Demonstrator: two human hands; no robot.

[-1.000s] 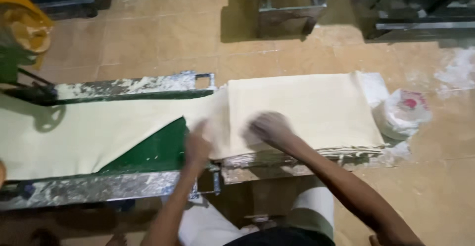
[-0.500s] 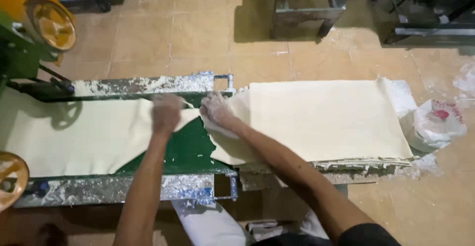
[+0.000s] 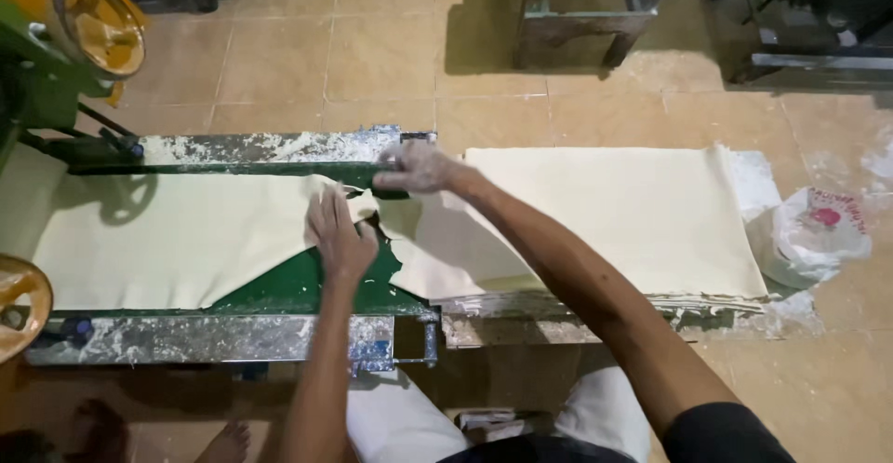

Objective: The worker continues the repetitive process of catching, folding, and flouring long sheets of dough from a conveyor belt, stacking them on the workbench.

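A long pale dough sheet (image 3: pixel 167 235) lies on a green conveyor belt (image 3: pixel 307 286) with flour-dusted metal rails. My left hand (image 3: pixel 339 235) presses flat on the sheet's torn right end. My right hand (image 3: pixel 414 167), white with flour, grips the far corner where the sheet tears from the folded stack of dough sheets (image 3: pixel 605 221) on the right. A ragged tear shows between the two hands.
A green and yellow machine with round wheels (image 3: pixel 88 26) stands at the left. A white plastic bag (image 3: pixel 819 230) sits right of the stack. Metal frames stand on the tiled floor beyond. A bare foot (image 3: pixel 223 444) shows at bottom left.
Both hands moved from the stack leftward to the belt's end. The dough sheet now shows a ragged tear between the belt piece and the stack.
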